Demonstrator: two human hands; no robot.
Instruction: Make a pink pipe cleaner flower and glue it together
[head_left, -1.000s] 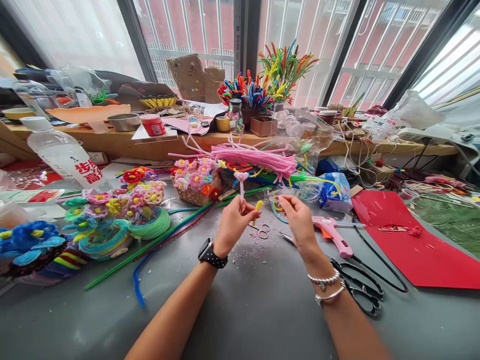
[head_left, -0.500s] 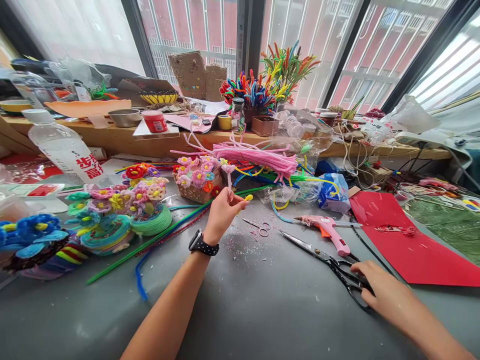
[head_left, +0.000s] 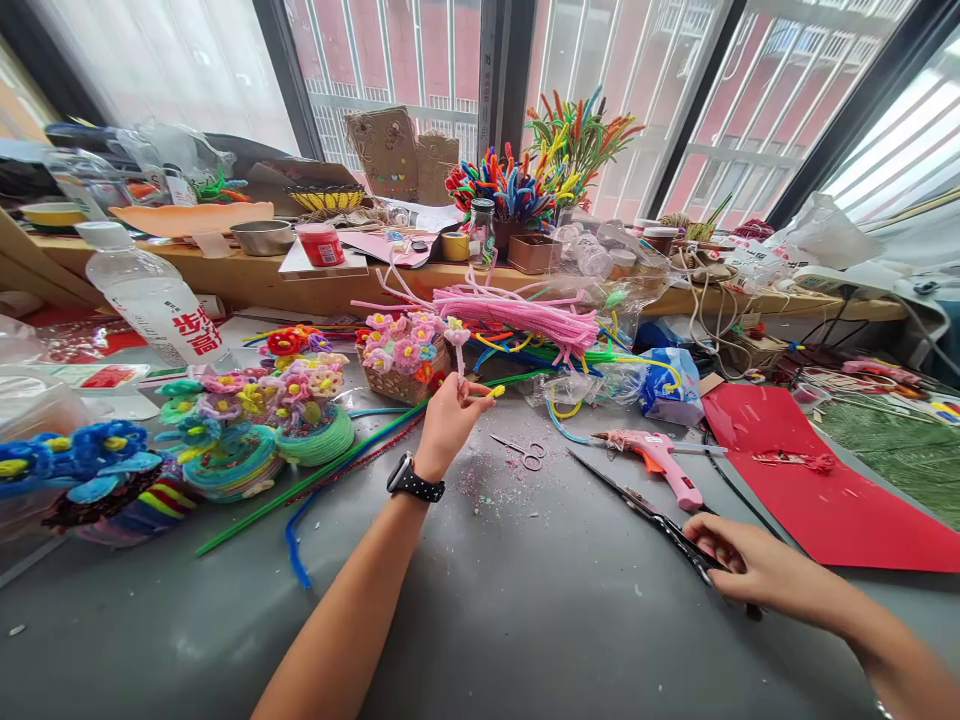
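My left hand (head_left: 452, 422) is closed on a pink pipe-cleaner flower (head_left: 457, 340), held upright by its stem. Between the thumb and fingertip of that hand sits a small yellow pipe-cleaner piece (head_left: 496, 392). Over at the right, my right hand (head_left: 739, 560) grips the black handles of large scissors (head_left: 645, 508), whose blades point away to the left and look tilted on edge. Small scissors (head_left: 525, 453) lie on the table between my hands, close to scattered glitter and scraps. Behind the left hand stands a woven basket (head_left: 397, 383) of pink flowers.
A pink glue gun (head_left: 660, 462) lies beyond the large scissors, next to red card (head_left: 825, 490). Pink pipe cleaners (head_left: 517, 318) are heaped at the back. Flower pots (head_left: 315, 435) and a plastic bottle (head_left: 154, 295) stand at left. Green stems (head_left: 255, 520) cross the table.
My right hand has closed round the large scissors' handles and turned them on edge. The left hand still holds the pink flower and yellow piece. The whole view has shifted slightly.
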